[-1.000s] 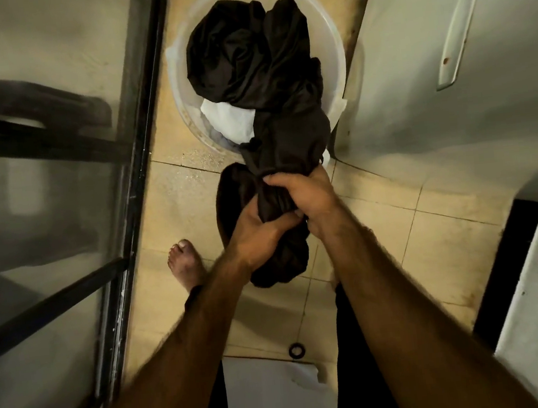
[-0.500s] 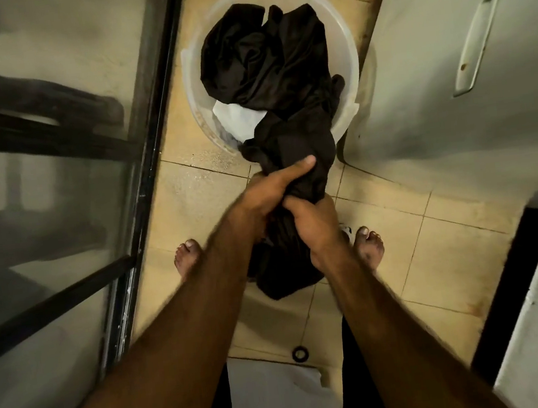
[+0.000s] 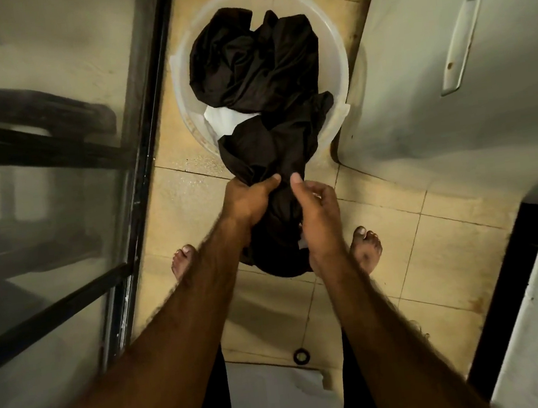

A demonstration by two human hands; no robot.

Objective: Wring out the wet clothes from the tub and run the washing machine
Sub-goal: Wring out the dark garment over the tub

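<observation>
The dark garment (image 3: 266, 157) trails out of the tub (image 3: 337, 47) over its near rim; just below that rim the left hand (image 3: 249, 202) grips it, the right hand (image 3: 316, 212) loosely open against it

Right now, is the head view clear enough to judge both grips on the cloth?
Head view: dim, warm light; dark garment folds mostly lost. Left hand clearly clamped on it; right hand slightly blurred, fingers loose. Wide-angle bends edges; glass panel shows hazy reflections.
</observation>
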